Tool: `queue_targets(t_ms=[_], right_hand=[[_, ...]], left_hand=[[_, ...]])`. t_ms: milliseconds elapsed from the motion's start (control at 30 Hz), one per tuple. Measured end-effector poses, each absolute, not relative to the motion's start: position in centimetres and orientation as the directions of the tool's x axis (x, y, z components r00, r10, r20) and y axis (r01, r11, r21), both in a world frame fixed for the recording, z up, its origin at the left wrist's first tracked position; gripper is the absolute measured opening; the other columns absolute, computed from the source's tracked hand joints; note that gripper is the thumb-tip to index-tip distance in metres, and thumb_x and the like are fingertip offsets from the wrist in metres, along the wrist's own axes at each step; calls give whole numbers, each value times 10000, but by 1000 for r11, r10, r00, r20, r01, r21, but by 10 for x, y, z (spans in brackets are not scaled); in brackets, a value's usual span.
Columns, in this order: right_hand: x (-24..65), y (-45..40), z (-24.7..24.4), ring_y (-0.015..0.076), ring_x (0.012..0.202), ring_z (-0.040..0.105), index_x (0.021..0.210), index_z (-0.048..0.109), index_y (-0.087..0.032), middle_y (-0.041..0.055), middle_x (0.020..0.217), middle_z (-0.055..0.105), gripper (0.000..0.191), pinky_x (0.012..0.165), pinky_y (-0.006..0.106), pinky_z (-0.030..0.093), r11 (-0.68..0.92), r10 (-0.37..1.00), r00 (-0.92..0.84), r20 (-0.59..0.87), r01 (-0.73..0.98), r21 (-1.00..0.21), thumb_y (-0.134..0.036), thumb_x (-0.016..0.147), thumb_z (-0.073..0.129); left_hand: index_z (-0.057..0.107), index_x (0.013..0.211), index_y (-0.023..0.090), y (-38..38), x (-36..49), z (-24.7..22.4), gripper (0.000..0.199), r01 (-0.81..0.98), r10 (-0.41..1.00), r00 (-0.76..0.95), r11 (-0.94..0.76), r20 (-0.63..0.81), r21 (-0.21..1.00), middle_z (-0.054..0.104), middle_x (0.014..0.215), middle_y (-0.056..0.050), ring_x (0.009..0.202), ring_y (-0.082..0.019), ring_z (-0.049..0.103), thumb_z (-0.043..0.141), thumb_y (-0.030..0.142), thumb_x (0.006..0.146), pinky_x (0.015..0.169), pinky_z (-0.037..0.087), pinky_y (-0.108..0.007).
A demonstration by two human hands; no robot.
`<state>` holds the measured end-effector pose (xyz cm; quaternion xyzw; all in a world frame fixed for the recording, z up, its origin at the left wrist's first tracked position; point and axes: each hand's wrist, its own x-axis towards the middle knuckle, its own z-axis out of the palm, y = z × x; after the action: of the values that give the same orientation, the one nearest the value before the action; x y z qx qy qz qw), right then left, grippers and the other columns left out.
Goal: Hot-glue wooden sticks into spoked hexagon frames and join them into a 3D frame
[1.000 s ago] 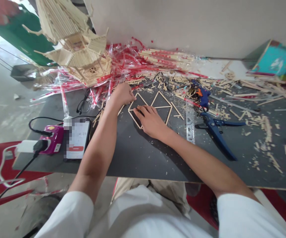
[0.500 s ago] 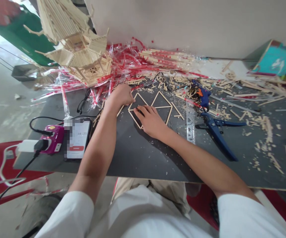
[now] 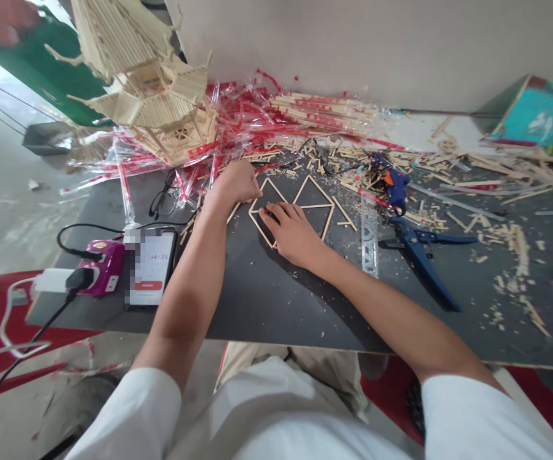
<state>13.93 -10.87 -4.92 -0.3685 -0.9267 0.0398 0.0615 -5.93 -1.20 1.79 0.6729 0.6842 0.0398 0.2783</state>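
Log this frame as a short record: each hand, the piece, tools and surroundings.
Left hand: fingers closed at the frame's upper left; grip unclear
Right hand: laid over the frame, fingers extended
Piece: stick frame, flat on the dark tabletop
Tools: clear ruler, blue cutter, blue-and-orange glue gun, all right of the frame
Left side: phone beside purple power adapter
Back left: wooden pagoda-like model
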Motion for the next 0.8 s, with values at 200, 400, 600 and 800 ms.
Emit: queue_targets(t_ms=[200, 400, 600, 800], right_hand=[[138, -109, -48, 448, 1583, 472, 1752, 504, -33, 265, 1734, 550, 700, 1338, 614, 390, 716, 695, -716, 65, 682, -144, -120, 1061, 577], [139, -109, -44, 436, 1584, 490, 1746, 519, -49, 261, 1731, 560, 677, 1341, 610, 379, 716, 697, -714, 68, 685, -137, -127, 1074, 561], [140, -109, -40, 455, 1593, 489, 1750, 503, -16, 267, 1741, 547, 704, 1353, 596, 367, 719, 691, -722, 36, 682, -131, -116, 1060, 602], [140, -108, -43, 451, 1588, 498, 1731, 526, -47, 284, 1730, 549, 751, 1322, 614, 396, 707, 704, -707, 62, 690, -155, -99, 995, 667]], left_hand=[[855, 771, 157, -14, -59, 18, 146, 893, 943, 49, 106, -330, 437, 739, 660, -42, 686, -196, 739, 856, 149, 917, 781, 593, -280], [826, 711, 161, -12, -59, 14, 206, 898, 948, 46, 99, -314, 429, 730, 632, -41, 654, -193, 737, 886, 124, 905, 786, 594, -289], [828, 721, 162, -11, -60, 9, 202, 893, 956, 61, 77, -288, 443, 707, 604, -29, 678, -207, 761, 884, 122, 911, 805, 623, -310], [823, 716, 169, -14, -58, 9, 193, 933, 966, 75, 19, -246, 360, 717, 642, -51, 802, -246, 802, 876, 98, 887, 893, 633, -337]])
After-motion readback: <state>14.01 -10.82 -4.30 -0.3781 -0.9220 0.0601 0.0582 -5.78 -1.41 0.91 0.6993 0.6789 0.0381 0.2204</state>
